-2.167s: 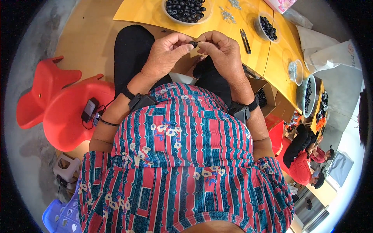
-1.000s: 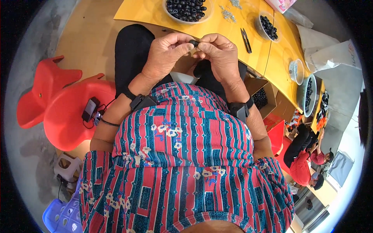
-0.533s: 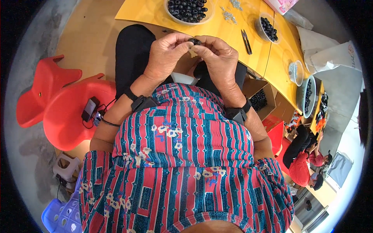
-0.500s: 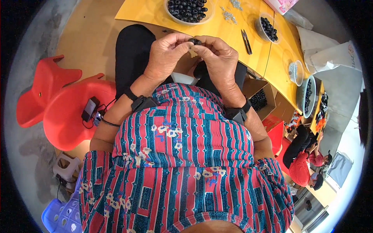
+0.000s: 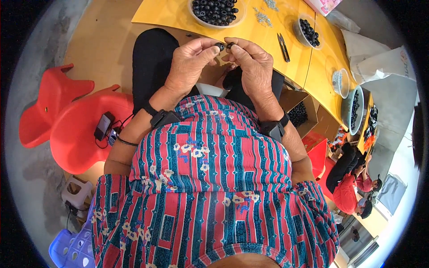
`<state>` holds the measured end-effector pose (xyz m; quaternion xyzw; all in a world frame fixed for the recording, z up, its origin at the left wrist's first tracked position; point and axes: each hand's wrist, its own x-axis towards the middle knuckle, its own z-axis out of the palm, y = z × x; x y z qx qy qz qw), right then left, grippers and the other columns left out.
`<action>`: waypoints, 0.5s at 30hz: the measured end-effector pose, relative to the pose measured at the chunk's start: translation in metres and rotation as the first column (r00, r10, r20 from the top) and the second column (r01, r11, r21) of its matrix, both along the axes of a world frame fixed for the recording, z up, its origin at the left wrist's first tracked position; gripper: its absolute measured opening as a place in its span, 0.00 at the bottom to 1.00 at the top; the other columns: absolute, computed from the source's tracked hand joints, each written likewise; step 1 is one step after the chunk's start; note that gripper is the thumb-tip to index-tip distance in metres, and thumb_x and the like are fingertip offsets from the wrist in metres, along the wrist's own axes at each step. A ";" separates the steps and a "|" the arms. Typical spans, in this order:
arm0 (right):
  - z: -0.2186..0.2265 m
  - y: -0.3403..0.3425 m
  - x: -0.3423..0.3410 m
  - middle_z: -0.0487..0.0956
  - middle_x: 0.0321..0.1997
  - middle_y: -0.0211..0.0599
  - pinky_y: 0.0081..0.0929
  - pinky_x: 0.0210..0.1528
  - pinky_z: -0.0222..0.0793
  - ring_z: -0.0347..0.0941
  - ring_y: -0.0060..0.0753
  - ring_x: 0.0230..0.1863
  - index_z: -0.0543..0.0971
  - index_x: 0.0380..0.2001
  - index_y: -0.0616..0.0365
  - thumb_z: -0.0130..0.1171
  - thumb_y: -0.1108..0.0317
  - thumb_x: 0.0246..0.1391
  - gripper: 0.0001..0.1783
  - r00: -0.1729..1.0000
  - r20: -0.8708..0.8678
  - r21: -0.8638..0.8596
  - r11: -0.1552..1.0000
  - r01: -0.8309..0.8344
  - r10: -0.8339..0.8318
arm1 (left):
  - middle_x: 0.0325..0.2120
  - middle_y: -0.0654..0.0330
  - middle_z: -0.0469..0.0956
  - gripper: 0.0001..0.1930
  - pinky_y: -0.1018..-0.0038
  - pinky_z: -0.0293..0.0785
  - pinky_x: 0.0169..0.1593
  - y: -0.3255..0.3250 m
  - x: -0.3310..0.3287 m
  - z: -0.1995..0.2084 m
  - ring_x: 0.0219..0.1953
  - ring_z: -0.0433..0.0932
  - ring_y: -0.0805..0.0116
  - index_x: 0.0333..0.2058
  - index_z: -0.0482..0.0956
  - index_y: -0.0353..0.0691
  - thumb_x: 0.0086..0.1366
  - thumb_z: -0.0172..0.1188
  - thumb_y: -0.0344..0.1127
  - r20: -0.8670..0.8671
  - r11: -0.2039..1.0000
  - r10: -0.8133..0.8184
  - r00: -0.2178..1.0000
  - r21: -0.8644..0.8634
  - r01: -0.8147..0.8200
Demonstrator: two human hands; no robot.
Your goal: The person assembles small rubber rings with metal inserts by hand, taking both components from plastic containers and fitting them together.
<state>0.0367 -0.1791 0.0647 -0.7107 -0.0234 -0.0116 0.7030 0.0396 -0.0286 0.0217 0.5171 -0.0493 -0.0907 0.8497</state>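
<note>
My left hand (image 5: 190, 60) pinches a small round black piece (image 5: 219, 46) with a hole in it between thumb and forefinger. Close beside it, my right hand (image 5: 251, 60) grips another small dark piece (image 5: 229, 45), partly covered by the fingertips. A narrow gap shows between the two pieces. Both hands are above my lap, just in front of the table edge. Beyond them, a clear plastic bowl (image 5: 244, 18) holds many similar black pieces (image 5: 214, 12). Below the hands, part of a whitish container (image 5: 212, 90) shows at my lap.
On the yellow table (image 5: 167, 13) lie black-handled thread snips (image 5: 283, 48) and small shiny parts (image 5: 263, 19). More bowls stand farther right, one with black pieces (image 5: 309, 33). A cardboard box (image 5: 311, 119) sits below the table. Red chairs (image 5: 76, 138) are at left; people (image 5: 346, 196) sit at far right.
My hands have moved slightly apart at the fingertips. What looked like one dark piece between them now shows as two separate pieces, one in each hand.
</note>
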 end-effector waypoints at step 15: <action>0.000 0.001 0.002 0.78 0.27 0.31 0.14 0.32 0.68 0.71 0.17 0.26 0.80 0.36 0.64 0.55 0.75 0.51 0.09 0.999 -0.030 0.052 0.999 -0.013 0.015 | 0.29 0.67 0.74 0.13 0.85 0.67 0.34 0.001 0.000 0.003 0.30 0.71 0.80 0.42 0.75 0.35 0.62 0.57 0.35 0.020 1.000 -0.025 0.999 0.002 0.025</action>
